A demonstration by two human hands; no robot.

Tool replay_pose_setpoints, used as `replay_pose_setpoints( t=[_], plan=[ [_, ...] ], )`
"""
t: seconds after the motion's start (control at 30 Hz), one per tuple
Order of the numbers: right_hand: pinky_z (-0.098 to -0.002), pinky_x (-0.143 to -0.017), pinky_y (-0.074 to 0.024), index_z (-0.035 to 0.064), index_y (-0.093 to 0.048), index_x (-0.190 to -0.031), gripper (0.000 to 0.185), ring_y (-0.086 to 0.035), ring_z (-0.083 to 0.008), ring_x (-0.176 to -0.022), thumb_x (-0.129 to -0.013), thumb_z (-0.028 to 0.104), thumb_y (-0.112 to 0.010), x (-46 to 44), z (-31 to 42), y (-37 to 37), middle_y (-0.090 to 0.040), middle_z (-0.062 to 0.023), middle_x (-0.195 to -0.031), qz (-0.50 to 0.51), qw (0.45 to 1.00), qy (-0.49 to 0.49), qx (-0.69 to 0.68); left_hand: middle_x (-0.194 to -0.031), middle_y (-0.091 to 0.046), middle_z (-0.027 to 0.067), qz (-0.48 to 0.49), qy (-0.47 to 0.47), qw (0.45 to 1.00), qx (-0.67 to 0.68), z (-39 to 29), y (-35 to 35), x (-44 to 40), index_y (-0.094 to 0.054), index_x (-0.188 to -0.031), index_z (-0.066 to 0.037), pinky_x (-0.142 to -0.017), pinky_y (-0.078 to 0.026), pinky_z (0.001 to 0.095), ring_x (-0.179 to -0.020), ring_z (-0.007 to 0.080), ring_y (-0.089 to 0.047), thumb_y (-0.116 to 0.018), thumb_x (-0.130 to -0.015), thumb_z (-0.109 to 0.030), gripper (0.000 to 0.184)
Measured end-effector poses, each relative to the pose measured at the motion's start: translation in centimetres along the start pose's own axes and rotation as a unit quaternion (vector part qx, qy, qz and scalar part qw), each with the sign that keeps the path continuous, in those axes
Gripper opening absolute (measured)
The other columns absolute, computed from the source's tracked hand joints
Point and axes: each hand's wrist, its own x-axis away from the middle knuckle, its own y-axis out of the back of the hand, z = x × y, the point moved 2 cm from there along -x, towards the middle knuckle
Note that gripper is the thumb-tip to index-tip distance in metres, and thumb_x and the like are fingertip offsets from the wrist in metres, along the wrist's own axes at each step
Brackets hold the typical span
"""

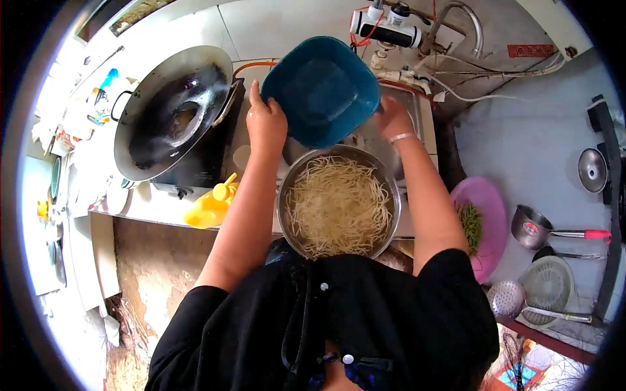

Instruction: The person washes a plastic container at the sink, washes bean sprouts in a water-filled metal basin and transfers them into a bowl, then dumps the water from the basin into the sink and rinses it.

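Note:
A teal plastic basin [321,91] is tilted above the counter, its inside showing with nothing in it. My left hand [266,120] grips its left rim, thumb over the edge and a finger along the outside. At the right rim my right hand [394,118] holds on, its fingers partly hidden behind the basin. Just below the basin, close to my body, stands a round metal bowl [284,195] full of pale noodles [339,205].
On the stove at left sits a large wok [176,117] with dark contents. A yellow bottle [212,205] lies near it. Behind are a tap [466,19] and pipes. At right are a pink basin [492,221] with greens, a saucepan [529,227] and strainers [548,287].

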Motion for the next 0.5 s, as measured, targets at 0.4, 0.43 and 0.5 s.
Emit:
replay_pose_setpoints(
  t=[0.4,0.43,0.5],
  plan=[
    [-0.0359,-0.086,-0.0452,0.0118,-0.053,-0.120,0.038,-0.057,-0.0296,-0.103,-0.084,0.024,-0.055,-8.6,2.6,-3.3,-0.059,-0.0149,-0.114,0.095,0.881,-0.131,-0.446,-0.073,-0.061,0.0241,0.006,-0.043,0.999,-0.001,-0.8,1.3,0.8,-0.028,-0.134,0.000,-0.067,-0.046,0.0457,-0.070,0.0407,-0.059,-0.045,-0.088,-0.012,0.051],
    [-0.0357,-0.086,-0.0453,0.0116,-0.053,-0.120,0.037,-0.057,-0.0292,-0.103,-0.085,0.024,-0.055,-8.7,2.6,-3.3,-0.059,-0.0146,-0.113,0.098,0.881,-0.131,-0.444,-0.073,-0.061,0.0241,0.008,-0.039,0.999,-0.006,-0.8,1.2,0.7,-0.028,-0.135,-0.001,-0.067,-0.046,0.0457,-0.070,0.0408,-0.059,-0.045,-0.088,-0.012,0.051],
    [-0.0355,-0.085,-0.0455,0.0112,-0.053,-0.120,0.037,-0.057,-0.0283,-0.102,-0.085,0.026,-0.054,-8.8,2.6,-3.3,-0.059,-0.0140,-0.113,0.099,0.882,-0.132,-0.442,-0.073,-0.061,0.0241,0.010,-0.034,0.999,-0.011,-0.8,1.1,0.7,-0.028,-0.135,-0.001,-0.067,-0.046,0.0457,-0.070,0.0408,-0.059,-0.045,-0.088,-0.013,0.051]
  ],
)
